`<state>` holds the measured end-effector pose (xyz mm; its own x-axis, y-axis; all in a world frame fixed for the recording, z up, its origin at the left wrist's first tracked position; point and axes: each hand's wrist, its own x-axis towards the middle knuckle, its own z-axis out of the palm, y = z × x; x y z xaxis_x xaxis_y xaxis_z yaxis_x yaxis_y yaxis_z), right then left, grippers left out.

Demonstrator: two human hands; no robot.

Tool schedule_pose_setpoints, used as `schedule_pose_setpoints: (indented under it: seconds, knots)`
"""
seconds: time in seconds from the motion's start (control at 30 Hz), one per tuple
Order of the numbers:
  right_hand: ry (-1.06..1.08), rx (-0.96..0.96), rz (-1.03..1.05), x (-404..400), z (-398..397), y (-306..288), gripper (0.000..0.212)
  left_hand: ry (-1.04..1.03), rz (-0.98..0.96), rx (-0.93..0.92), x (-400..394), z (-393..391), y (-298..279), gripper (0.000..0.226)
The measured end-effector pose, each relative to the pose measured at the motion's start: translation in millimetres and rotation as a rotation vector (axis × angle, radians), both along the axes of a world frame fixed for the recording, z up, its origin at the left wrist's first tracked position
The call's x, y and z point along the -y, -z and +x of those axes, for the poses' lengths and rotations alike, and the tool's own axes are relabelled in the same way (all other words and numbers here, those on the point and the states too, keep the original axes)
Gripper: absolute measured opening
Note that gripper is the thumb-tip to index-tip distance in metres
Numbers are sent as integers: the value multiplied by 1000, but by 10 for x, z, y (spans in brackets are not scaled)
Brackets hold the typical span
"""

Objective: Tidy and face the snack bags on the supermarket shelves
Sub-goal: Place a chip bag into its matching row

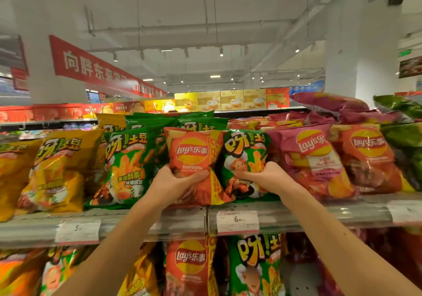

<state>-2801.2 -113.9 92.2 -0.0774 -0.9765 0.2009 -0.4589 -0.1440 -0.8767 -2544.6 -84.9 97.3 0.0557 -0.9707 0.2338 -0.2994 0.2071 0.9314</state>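
An orange-red Lay's bag (193, 151) stands upright on the top shelf (159, 221), face forward. My left hand (173, 182) grips its lower part, thumb across the front. Right beside it stands a green potato-stick bag (245, 149); my right hand (262, 174) grips its lower middle, fingers curled into the foil. Both bags sit at the shelf's front edge, touching each other.
Yellow bags (57, 170) and another green bag (127, 163) fill the shelf to the left; pink (312, 156) and red Lay's bags (370, 158) lean to the right, with loose bags piled on top (331, 103). Price tags (237, 221) line the shelf rail. More bags (190, 266) fill the shelf below.
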Motion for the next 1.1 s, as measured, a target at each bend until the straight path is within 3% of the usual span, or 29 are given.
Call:
schedule_pose_setpoints:
  seconds: [0.07,0.27,0.57,0.63,0.73,0.87,0.97,1.1]
  knots:
    - [-4,-2,-8,4,-4,3,55,-16,-62,-57,-46,-5,11,103]
    - [-7,-21,-68,-12,83,-11,42,-94,-236,-98,-239,41,-111,98]
    - [228,-333,-175,-303,185,-302,79,-136,-283,-147,-304,172,-130,94]
    - [277,-306,-214,-469,4,-339,81,-136,-265,-157,-219,107,-96,100]
    - [326,-205,-305,-765,-342,-317,60,-119,-228,-155,-46,-149,-30,108]
    - [339,-137,-328,-1078,-694,-229,62,-9,-230,-88,137,-617,54,89]
    - [338,-98,-349,-1208,-836,-141,46,72,-193,-51,257,-882,93,85]
    - [359,-95,-300,-1295,-883,-20,53,151,-85,-12,394,-1104,82,110]
